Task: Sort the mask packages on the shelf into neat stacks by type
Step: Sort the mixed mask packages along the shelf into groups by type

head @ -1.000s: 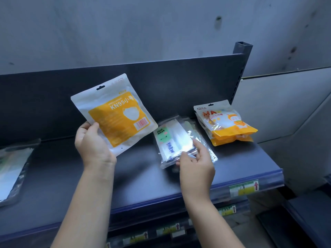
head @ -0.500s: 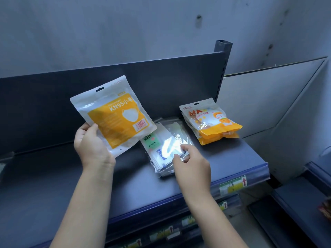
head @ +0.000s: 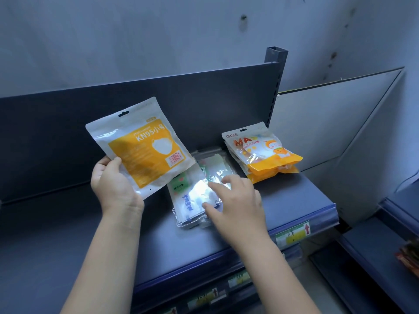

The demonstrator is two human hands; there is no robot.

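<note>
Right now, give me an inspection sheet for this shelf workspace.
Surface: dark blue shelf, price tags on front rail.
Job's things: KN95 package held up off the shelf; clear mask packs piled loosely; orange mask packs stacked at right.
Clutter: nothing seen.
Grippers: left hand grips the KN95 package's lower edge; right hand rests, fingers spread, on the clear mask packs.
Cables: nothing seen.
Surroundings: grey wall; lower shelves at right.

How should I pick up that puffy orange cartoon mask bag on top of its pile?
Pinch the puffy orange cartoon mask bag by its flat white header strip with the hang hole, coming from above at the back. The bag lies on a matching one with a bulging, slippery-looking middle, so the thin sealed top probably gives the firmest hold.
</note>
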